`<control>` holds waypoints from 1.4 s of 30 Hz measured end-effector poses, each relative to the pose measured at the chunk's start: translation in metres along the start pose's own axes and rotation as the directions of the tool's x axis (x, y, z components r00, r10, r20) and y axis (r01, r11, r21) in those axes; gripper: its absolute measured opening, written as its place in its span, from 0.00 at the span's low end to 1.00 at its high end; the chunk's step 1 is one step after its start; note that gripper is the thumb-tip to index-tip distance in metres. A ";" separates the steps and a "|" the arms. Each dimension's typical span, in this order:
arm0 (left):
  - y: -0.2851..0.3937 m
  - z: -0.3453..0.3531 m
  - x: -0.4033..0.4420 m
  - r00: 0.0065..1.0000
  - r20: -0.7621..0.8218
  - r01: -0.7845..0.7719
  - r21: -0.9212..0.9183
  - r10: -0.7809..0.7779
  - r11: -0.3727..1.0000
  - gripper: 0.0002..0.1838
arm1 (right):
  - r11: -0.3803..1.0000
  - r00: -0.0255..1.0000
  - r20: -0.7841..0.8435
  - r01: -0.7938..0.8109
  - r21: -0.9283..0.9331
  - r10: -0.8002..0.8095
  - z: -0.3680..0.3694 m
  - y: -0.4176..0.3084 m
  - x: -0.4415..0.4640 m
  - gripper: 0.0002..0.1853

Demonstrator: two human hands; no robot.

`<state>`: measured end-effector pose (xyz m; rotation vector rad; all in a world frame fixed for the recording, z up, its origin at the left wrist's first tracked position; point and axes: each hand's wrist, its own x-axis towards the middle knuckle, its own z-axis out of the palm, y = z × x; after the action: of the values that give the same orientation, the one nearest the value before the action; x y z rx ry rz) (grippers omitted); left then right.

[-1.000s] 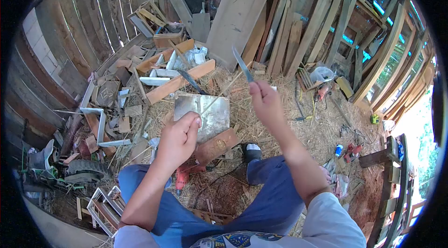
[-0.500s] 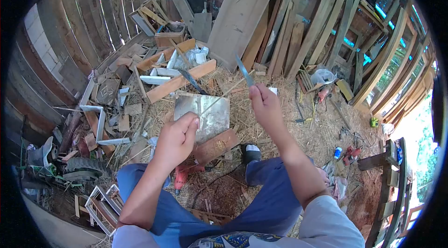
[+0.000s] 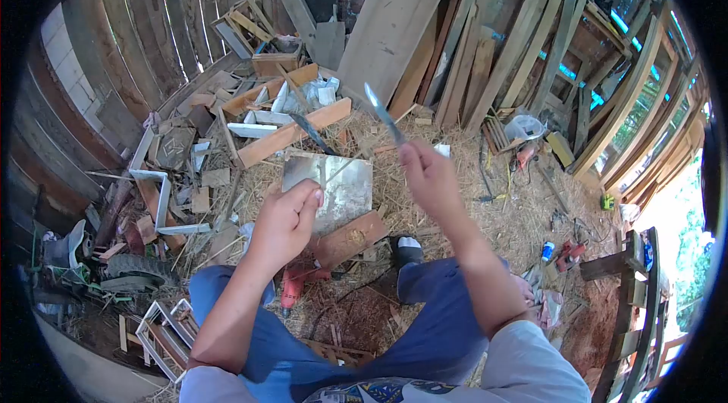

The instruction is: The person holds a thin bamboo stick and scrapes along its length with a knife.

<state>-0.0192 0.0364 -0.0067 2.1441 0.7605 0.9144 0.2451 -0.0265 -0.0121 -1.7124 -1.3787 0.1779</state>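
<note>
Knife [image 3: 385, 116] and stick [image 3: 341, 169] in two closed fists

Nearest, at the bottom of the view, a light shirt [image 3: 531, 357] and blue trousers [image 3: 250, 335], knees spread wide. Just beside the left leg, a red power tool [image 3: 292, 289], nose toward the lap. Raised in front of the knees, the left hand [image 3: 288, 221], fingers curled tight around the near end of the thin stick, thumb uppermost. Level with it or a little higher in view, well apart to the right, the right hand [image 3: 431, 175], clenched around the knife handle, with the blade pointing up and away, tilted left. Stick slanting up and to the right, toward the knife; contact with the blade impossible to tell.

Beyond and below the left fist, a reddish wood block [image 3: 350, 238], against the near edge of a worn, pale metallic panel [image 3: 353, 198]. To the right of the block, a dark shoe [image 3: 407, 255] on straw-strewn floor [image 3: 462, 232]. Farther off, a brown plank [image 3: 265, 147] amid scrap wood, with a dark, long object [image 3: 309, 132] across it. At the back, a wide board [image 3: 398, 24] leaning among tall planks, near a slatted wall [image 3: 144, 31] with light through the gaps.
</note>
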 end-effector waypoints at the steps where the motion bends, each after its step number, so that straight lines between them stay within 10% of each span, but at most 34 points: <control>1: 0.004 -0.001 0.001 1.000 0.006 0.015 -0.008 -0.015 1.000 0.08 | 1.000 1.000 -0.003 -0.010 0.007 0.010 -0.008 0.001 0.005 0.16; 12: 0.007 0.002 0.001 1.000 0.003 0.031 -0.024 -0.031 0.999 0.08 | 0.992 0.993 -0.014 -0.114 -0.052 0.113 -0.004 -0.020 0.002 0.12; 14: 0.000 0.004 0.001 1.000 -0.006 0.017 0.003 -0.017 1.000 0.08 | 0.978 0.977 -0.053 0.208 -0.001 -0.208 0.024 -0.029 -0.019 0.16; 17: 0.013 -0.003 0.000 0.999 0.021 0.043 0.012 -0.043 0.999 0.08 | 1.000 0.995 -0.103 0.013 0.000 -0.013 0.002 -0.016 0.007 0.13; 23: 0.005 0.002 -0.001 1.000 0.001 0.026 -0.019 -0.026 0.999 0.08 | 0.994 0.993 0.053 0.106 -0.006 -0.105 0.003 -0.038 -0.009 0.11; 25: 0.012 0.000 -0.004 0.998 0.014 0.054 -0.011 -0.053 0.999 0.08 | 0.990 0.990 0.026 -0.136 -0.040 0.137 -0.013 -0.040 0.011 0.10; 29: 0.003 0.008 -0.002 0.999 -0.052 0.009 -0.056 -0.012 0.998 0.08 | 0.987 0.985 0.056 0.162 0.012 -0.162 0.024 -0.044 -0.025 0.10; 33: 0.015 0.000 -0.005 0.998 0.019 0.067 -0.031 -0.066 0.997 0.07 | 0.996 0.997 -0.031 -0.069 -0.055 0.067 -0.003 -0.032 0.006 0.09; 42: 0.009 0.002 -0.008 1.000 0.021 0.014 0.015 -0.015 1.000 0.07 | 0.998 0.995 -0.093 -0.034 0.053 0.039 -0.002 -0.007 0.004 0.14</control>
<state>-0.0199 0.0241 -0.0040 2.1550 0.7740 0.8800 0.2425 -0.0245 -0.0044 -1.6832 -1.2639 0.1500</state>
